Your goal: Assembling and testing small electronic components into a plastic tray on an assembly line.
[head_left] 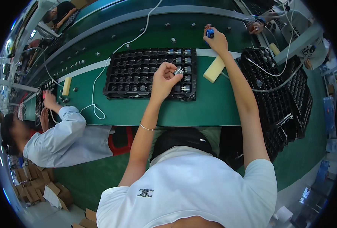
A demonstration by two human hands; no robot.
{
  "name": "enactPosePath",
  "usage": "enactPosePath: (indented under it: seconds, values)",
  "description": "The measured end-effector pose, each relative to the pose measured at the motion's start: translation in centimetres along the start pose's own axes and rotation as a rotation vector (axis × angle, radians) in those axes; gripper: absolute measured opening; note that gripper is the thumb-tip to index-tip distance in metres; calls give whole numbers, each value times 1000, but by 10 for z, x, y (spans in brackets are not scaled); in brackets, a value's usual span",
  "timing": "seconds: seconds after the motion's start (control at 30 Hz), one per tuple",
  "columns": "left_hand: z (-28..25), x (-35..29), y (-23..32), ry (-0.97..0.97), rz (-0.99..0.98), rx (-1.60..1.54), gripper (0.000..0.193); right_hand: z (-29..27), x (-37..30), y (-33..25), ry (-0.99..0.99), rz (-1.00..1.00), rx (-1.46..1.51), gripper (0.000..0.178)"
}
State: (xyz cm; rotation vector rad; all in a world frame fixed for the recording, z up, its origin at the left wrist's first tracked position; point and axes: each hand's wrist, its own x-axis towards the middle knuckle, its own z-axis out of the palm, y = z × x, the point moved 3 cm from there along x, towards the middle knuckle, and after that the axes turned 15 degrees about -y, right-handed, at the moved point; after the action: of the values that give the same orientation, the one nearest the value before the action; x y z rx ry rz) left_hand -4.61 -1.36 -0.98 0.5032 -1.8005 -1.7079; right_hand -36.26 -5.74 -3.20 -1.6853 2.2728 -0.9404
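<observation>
My left hand [162, 81] is closed above the right half of a black compartment tray [128, 76]. Pinched at its fingertips is a small silver metal part [179, 71] with thin prongs. Similar small metal parts [186, 60] sit in the tray's right-hand columns, while the columns to the left look bare. Farther off to the right, over the belt's near edge, my right hand [218, 41] is closed round a small blue object [210, 34], whose kind I cannot make out.
Small metal parts [173, 40] lie scattered along the green belt [153, 34]. A yellow block [214, 69] lies right of the tray, and stacked black trays [265, 79] stand beyond it. A white cable [147, 24] crosses the bench. A co-worker [62, 133] works at the left.
</observation>
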Motion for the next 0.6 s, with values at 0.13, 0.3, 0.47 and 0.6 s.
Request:
enactPosePath:
  seconds: [0.13,0.3,0.47,0.6]
  values:
    - [1,-3,2,32,21,-25,21,12,11,-5,-74,16,-72,41]
    - [0,-4,6,48,-33,-38,19,-5,-19,-37,-123,-83,192,38]
    - [10,-9,22,63,61,-99,23,-28,-124,-118,-476,4,999,30]
    - [25,-12,32,-9,103,-74,28,-34,-170,-134,-462,68,1179,34]
